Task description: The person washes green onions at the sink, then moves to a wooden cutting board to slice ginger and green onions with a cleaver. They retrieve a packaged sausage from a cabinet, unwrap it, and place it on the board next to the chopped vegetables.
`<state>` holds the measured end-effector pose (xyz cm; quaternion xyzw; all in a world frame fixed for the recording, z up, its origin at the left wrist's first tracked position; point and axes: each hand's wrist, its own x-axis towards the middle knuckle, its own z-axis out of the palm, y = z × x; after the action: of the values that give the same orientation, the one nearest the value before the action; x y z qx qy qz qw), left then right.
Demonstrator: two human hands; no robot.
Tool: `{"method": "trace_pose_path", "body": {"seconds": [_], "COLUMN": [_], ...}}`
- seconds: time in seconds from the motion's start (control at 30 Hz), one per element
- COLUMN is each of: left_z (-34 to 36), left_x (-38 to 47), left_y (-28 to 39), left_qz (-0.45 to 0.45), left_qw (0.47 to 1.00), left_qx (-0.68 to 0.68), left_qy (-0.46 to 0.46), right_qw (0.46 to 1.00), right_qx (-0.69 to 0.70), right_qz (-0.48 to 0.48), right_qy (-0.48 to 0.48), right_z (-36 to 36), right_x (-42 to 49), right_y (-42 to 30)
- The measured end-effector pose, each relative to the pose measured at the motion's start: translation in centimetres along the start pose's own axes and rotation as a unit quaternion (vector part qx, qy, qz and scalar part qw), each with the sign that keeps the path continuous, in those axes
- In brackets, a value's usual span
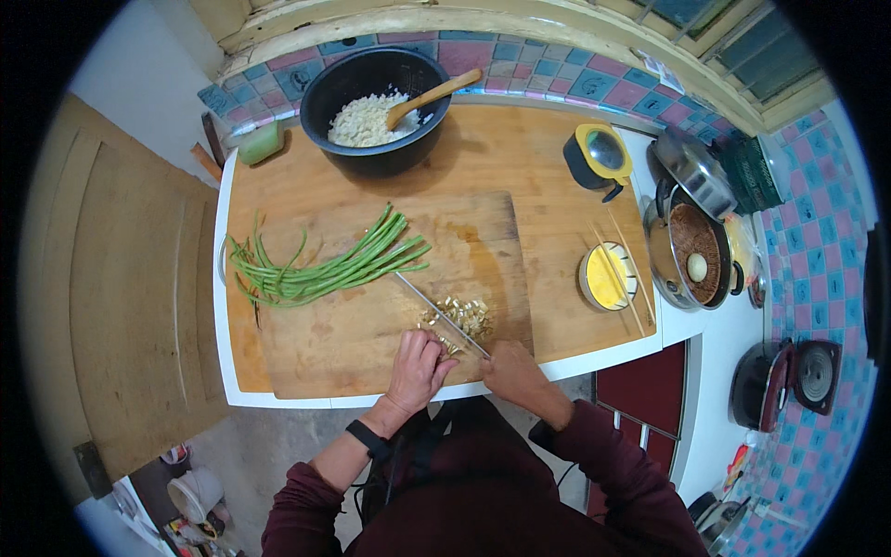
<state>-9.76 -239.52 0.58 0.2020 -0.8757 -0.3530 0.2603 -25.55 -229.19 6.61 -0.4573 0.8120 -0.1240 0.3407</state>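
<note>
My right hand (511,369) grips the handle of a kitchen knife (445,319), whose blade points up and left across the wooden cutting board (334,348). Small pale and brownish chopped pieces (470,317) lie in a heap on both sides of the blade. Close to the blade, the bent fingers and thumb of my left hand (418,365) pinch some of these pieces against the board. Beyond the knife tip lies a bundle of long green beans (334,268), its straight ends to the right and its curled ends to the left. Fingers partly hide the pieces beneath them.
A black pot (376,157) of white rice holds a wooden spatula (435,97). Rightward stand a bowl of beaten egg (605,278) with chopsticks (616,268) across it, a black-and-yellow container (592,157), and a steel pot (668,275). A green gourd piece (261,144) sits at back left.
</note>
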Motion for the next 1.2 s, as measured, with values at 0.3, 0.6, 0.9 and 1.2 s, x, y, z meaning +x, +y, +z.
{"method": "trace_pose_path", "body": {"seconds": [0.3, 0.6, 0.9, 1.2], "left_z": [0.1, -0.8, -2.1, -1.3], "left_x": [-0.6, -0.2, -1.2, -1.7], "left_y": [-0.5, -0.3, -1.4, -2.2], "left_qz": [-0.01, 0.006, 0.032, 0.055], "left_qw": [1.0, 1.0, 0.999, 0.998], "left_qx": [0.015, -0.014, -0.012, -0.001], "left_qy": [0.011, -0.004, -0.003, -0.018], "right_qw": [0.996, 0.999, 0.997, 0.999], "right_qx": [-0.021, -0.025, 0.008, -0.002], "right_qz": [0.052, -0.023, -0.012, -0.018], "right_qy": [-0.065, -0.025, -0.077, -0.027], "right_z": [0.2, 2.5, 0.2, 3.1], "right_x": [-2.6, 1.1, -1.9, 0.4], "right_y": [-0.8, -1.3, -1.4, -2.8]}}
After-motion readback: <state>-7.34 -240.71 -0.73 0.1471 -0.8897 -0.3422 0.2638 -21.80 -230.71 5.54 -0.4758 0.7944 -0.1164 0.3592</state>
